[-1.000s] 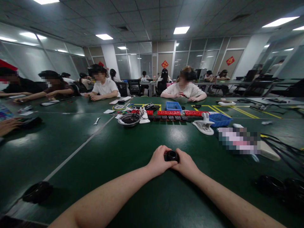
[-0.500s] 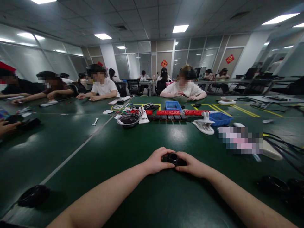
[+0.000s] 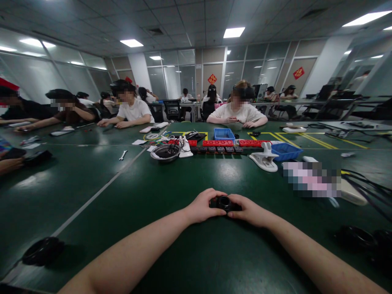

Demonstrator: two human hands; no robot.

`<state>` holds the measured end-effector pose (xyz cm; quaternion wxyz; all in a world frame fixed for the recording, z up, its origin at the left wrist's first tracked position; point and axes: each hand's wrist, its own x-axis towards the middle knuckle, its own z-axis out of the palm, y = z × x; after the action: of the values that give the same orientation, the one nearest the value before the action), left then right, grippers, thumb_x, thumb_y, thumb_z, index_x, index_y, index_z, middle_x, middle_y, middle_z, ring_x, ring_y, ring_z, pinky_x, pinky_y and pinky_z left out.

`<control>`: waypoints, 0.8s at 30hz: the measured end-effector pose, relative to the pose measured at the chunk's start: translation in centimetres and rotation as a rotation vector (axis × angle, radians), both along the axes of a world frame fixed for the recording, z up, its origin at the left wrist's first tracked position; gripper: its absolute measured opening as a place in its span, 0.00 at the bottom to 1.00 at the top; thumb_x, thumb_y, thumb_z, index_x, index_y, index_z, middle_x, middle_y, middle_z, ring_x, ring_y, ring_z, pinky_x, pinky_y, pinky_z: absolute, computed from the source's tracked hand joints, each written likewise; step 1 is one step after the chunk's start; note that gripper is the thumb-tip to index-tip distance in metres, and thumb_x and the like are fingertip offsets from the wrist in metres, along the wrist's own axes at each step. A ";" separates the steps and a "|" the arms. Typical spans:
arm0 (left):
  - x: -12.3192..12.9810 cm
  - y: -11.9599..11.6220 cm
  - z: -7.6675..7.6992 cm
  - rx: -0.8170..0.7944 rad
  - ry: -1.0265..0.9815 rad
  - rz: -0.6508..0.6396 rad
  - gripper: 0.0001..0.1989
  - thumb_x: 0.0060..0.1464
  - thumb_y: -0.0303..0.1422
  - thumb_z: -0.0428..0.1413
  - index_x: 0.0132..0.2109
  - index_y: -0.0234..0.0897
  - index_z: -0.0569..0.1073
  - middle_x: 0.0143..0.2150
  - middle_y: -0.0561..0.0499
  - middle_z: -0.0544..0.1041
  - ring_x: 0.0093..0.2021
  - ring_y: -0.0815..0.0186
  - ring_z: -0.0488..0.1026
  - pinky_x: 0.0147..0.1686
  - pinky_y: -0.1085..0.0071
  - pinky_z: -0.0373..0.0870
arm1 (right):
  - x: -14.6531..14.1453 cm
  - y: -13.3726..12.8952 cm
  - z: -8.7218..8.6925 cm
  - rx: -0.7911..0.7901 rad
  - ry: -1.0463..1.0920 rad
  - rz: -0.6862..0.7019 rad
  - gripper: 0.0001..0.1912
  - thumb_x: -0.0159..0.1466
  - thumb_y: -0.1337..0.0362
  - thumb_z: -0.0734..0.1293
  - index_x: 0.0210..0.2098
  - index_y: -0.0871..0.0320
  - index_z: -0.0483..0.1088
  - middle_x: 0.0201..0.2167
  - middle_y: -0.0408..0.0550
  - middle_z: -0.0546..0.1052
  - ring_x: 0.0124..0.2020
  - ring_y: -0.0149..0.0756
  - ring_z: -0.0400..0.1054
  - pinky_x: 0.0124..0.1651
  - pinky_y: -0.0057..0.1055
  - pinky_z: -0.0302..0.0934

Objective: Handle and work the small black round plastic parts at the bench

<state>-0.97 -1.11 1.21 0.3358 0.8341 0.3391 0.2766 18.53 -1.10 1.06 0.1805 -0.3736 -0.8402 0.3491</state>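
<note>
Object (image 3: 225, 203), black and round-mouthed, in left-hand grip (image 3: 204, 207) and right-hand grip (image 3: 251, 211)

Ofc-type workrm w/ glass partitions (image 3: 87, 77), desk chair (image 3: 173, 109) & worktable (image 3: 122, 188).

The left forearm (image 3: 137, 241) and the right forearm (image 3: 315, 245) are showing bare, both widening smoothly toward the near side. The left hand (image 3: 203, 206) and the right hand (image 3: 252, 210) are also showing bare (their backs are looking smooth and softly rounded).
</note>
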 end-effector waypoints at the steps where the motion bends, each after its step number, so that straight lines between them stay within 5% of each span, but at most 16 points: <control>1: 0.0 0.0 0.1 -0.003 -0.001 0.001 0.22 0.41 0.35 0.57 0.47 0.42 0.65 0.38 0.51 0.65 0.37 0.67 0.63 0.34 0.73 0.61 | 0.0 0.0 0.0 -0.002 0.006 0.000 0.15 0.52 0.65 0.64 0.39 0.60 0.65 0.35 0.46 0.68 0.37 0.35 0.62 0.40 0.31 0.56; 16: 0.7 -0.2 -0.3 -0.042 -0.042 0.067 0.21 0.36 0.36 0.60 0.40 0.37 0.67 0.35 0.51 0.66 0.36 0.67 0.63 0.33 0.73 0.60 | -0.3 0.0 -0.7 0.088 -0.008 -0.042 0.16 0.48 0.60 0.67 0.34 0.61 0.66 0.31 0.44 0.67 0.33 0.34 0.61 0.33 0.27 0.54; 24: 1.7 -1.1 -1.0 -0.040 -0.108 0.287 0.19 0.34 0.33 0.61 0.36 0.36 0.65 0.35 0.52 0.64 0.35 0.67 0.62 0.34 0.72 0.61 | -2.4 -0.6 -1.9 0.282 -0.189 -0.401 0.14 0.43 0.60 0.67 0.25 0.59 0.60 0.24 0.43 0.66 0.26 0.31 0.59 0.27 0.25 0.49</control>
<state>0.74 -2.16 0.24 0.3272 0.7540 0.4419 0.3594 16.15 -1.74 -0.87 0.2173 -0.5349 -0.8028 0.1492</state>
